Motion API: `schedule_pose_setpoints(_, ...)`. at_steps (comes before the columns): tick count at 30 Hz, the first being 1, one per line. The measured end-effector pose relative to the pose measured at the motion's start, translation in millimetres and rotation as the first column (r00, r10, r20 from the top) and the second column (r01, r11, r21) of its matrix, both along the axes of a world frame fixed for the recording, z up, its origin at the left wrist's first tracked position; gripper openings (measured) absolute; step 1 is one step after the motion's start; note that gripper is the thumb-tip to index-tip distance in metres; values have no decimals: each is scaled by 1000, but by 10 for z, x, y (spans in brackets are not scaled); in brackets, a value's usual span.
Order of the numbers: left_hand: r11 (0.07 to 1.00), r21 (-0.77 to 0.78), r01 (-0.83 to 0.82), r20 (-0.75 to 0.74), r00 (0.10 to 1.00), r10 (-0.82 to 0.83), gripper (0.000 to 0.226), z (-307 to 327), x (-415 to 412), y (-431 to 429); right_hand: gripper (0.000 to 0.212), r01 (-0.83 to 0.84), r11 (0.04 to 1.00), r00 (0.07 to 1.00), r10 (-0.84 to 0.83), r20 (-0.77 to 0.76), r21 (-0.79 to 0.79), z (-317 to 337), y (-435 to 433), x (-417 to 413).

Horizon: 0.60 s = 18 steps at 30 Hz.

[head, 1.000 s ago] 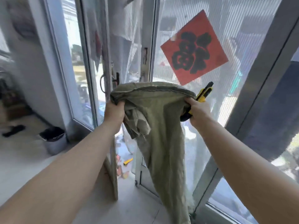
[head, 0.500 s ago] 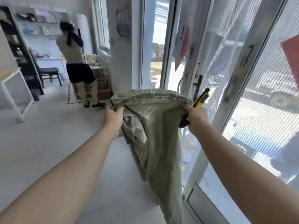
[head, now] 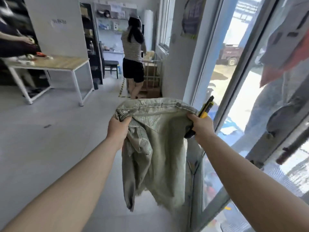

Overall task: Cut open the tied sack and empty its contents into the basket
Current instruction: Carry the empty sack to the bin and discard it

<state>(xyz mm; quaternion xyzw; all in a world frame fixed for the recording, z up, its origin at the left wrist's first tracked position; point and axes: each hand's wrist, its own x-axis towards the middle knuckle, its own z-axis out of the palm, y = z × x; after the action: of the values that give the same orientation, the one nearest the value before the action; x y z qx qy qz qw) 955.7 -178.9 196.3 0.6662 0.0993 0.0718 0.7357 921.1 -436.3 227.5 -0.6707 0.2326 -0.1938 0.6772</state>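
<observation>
A limp, grey-green woven sack (head: 155, 148) hangs in mid-air over the pale grey floor (head: 41, 148), held up by its hemmed top edge between a person's two outstretched bare arms. It sags flat and creased, its frayed lower edge dangling clear of the floor; whether anything is inside cannot be made out, as its mouth is not visible from this angle. The left hand (head: 117, 127) is clenched around a bunched corner of the sack's rim. The right hand (head: 201, 127) grasps the opposite corner together with a yellow-and-black utility knife (head: 204, 108), whose tip juts up past the knuckles while its lower end is hidden in the fist; whether the blade is out is hard to tell. Just right of the sack runs a glass door with a grey metal frame (head: 217, 67), bright daylight and a blurred reddish vehicle (head: 229, 53) beyond it. Colourful items low behind the glass are too blurred to identify. Well back, a person in a striped top and black shorts (head: 133, 52) stands facing away beside stacked cardboard boxes (head: 151, 76). At far left, a wood-topped desk with white legs (head: 55, 63) carries small objects too indistinct to name, and another person there is cut off by the frame edge.
</observation>
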Motion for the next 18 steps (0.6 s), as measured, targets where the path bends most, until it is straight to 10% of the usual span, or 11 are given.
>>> schedule_pose_setpoints(10,999,-17,-29,-5,1000,29,18,-288,1667,732,23,-26,1000,994,25,-107,-8,-331,679,1959)
schedule_pose_setpoints(18,997,-37,69,-98,993,-73,44,-224,3146,1175,16,13,998,995,-7,-97,62,-363,1094,3335)
